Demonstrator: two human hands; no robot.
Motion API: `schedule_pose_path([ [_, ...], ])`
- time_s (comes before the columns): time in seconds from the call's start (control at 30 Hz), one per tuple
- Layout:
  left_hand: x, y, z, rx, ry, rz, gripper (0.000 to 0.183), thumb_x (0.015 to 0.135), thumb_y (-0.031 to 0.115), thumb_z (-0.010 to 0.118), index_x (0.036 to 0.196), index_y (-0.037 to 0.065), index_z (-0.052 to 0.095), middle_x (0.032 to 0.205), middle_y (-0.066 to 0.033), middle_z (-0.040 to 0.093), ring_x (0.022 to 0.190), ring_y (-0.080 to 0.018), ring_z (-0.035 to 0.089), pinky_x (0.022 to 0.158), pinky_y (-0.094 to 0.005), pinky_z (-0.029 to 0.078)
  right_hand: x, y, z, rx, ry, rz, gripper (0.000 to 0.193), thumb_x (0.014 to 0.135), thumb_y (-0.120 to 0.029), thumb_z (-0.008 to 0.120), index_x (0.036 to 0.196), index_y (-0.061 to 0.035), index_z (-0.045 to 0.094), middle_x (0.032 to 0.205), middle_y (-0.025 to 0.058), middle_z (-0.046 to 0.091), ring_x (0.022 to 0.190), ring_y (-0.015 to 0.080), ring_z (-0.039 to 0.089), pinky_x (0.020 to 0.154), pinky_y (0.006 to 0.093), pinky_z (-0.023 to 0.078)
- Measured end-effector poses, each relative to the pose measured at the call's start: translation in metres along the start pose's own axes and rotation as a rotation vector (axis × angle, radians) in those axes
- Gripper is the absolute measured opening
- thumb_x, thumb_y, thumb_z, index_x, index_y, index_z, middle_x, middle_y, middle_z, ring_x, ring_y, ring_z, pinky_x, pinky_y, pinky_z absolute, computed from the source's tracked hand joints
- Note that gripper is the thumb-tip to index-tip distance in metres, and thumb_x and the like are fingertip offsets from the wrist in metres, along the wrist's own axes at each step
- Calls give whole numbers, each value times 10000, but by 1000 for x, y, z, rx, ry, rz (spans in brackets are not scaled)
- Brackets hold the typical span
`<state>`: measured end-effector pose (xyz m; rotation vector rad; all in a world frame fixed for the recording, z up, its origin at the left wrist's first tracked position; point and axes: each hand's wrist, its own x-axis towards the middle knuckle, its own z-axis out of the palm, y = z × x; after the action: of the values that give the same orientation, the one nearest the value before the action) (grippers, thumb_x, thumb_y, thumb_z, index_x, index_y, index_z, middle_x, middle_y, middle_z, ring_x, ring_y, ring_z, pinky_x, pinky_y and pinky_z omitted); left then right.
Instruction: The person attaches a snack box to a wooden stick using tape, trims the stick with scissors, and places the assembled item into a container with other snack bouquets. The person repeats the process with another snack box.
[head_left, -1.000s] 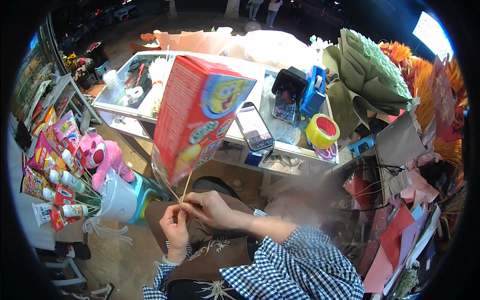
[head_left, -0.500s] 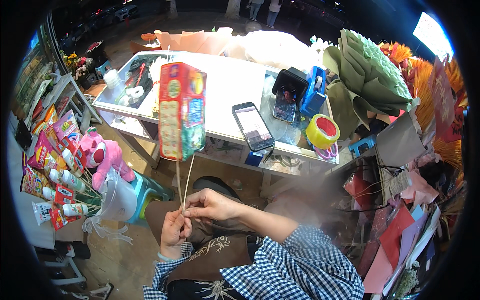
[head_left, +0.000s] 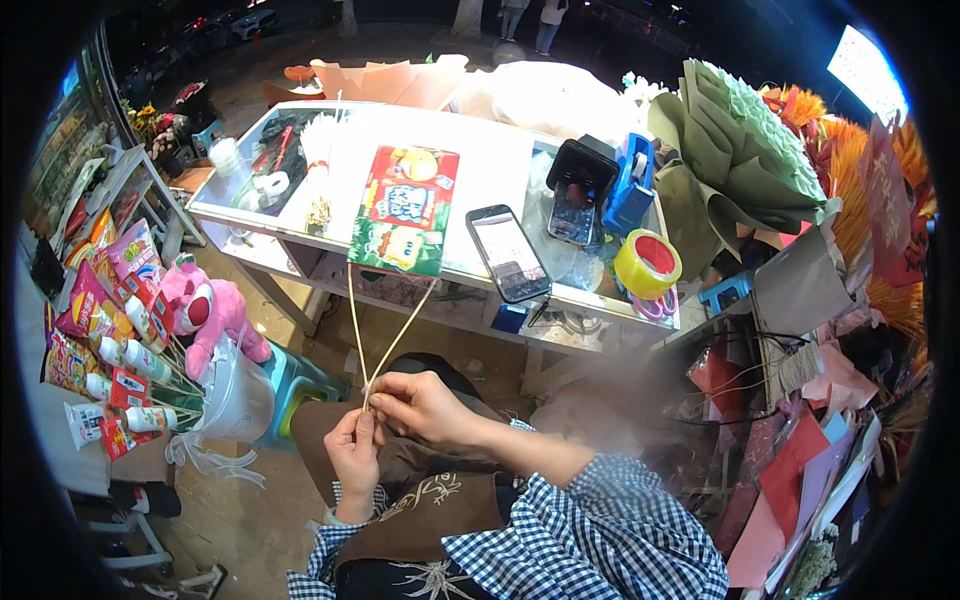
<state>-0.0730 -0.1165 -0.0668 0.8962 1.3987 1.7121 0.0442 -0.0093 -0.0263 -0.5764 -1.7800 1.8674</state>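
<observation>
A red and green snack box (head_left: 405, 212) stands up in front of me on two thin wooden sticks (head_left: 357, 325). From the box's lower edge the sticks run down and come together in a V at my fingers. My left hand (head_left: 354, 455) is closed round them just below where they meet. Pinched at that meeting point, the thumb and fingers of my right hand (head_left: 424, 408) touch the left hand. Behind the box is the white table (head_left: 480, 150). Whether anything small is between my right fingertips is hidden.
On the table lie a phone (head_left: 508, 253), yellow tape (head_left: 647, 264) and a blue tape dispenser (head_left: 629, 182). A pink plush toy (head_left: 215, 312) and snacks on sticks fill a white bucket (head_left: 238, 395) at left. Wrapped green bouquet (head_left: 715, 150) and paper sheets (head_left: 795, 470) crowd the right.
The snack box has turned so its broad face shows, and has shifted right and slightly lower. The sticks now spread wider apart below it. Both hands stay together.
</observation>
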Motion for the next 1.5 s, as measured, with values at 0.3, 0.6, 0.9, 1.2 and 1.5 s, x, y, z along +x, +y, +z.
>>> schedule_pose_path([
  [0.3, 12, -8, -17, -308, -301, -309, 303, 977, 258, 544, 874, -18, 610, 619, -21, 570, 498, -43, 447, 472, -178, 342, -1, 0, -7, -87, -16, -32, 209, 946, -152, 564, 920, 45, 628, 644, 69, 611, 517, 96, 546, 476, 253, 427],
  [0.6, 4, -12, 4, 200, 105, 121, 211, 947, 158, 592, 884, -39, 634, 724, 2, 597, 647, -46, 509, 583, -187, 394, -1, 0, 2, -305, 146, -174, 164, 886, -116, 598, 850, 44, 603, 751, 185, 647, 675, 298, 661, 589, 335, 494],
  [0.9, 8, -7, -17, -312, -193, -272, 332, 954, 275, 583, 810, -23, 607, 555, 27, 454, 458, -39, 349, 435, -192, 257, 7, 1, -20, -129, -71, -91, 165, 889, -90, 598, 969, 49, 638, 788, 116, 663, 703, 169, 626, 660, 288, 497],
  [1.2, 11, -14, -16, -493, -378, -290, 330, 959, 289, 569, 846, -17, 617, 620, -6, 525, 464, -47, 370, 429, -192, 264, 7, 1, -26, 57, -205, -34, 186, 888, -129, 634, 935, 50, 649, 778, 35, 650, 705, 92, 571, 669, 262, 476],
  [1.5, 7, -9, -3, -76, -4, 45, 248, 943, 248, 609, 871, 11, 617, 614, 19, 528, 519, -21, 421, 462, -165, 285, 5, 1, -11, -153, -8, -228, 159, 900, -92, 613, 955, 53, 648, 886, 106, 649, 773, 138, 614, 692, 271, 487],
])
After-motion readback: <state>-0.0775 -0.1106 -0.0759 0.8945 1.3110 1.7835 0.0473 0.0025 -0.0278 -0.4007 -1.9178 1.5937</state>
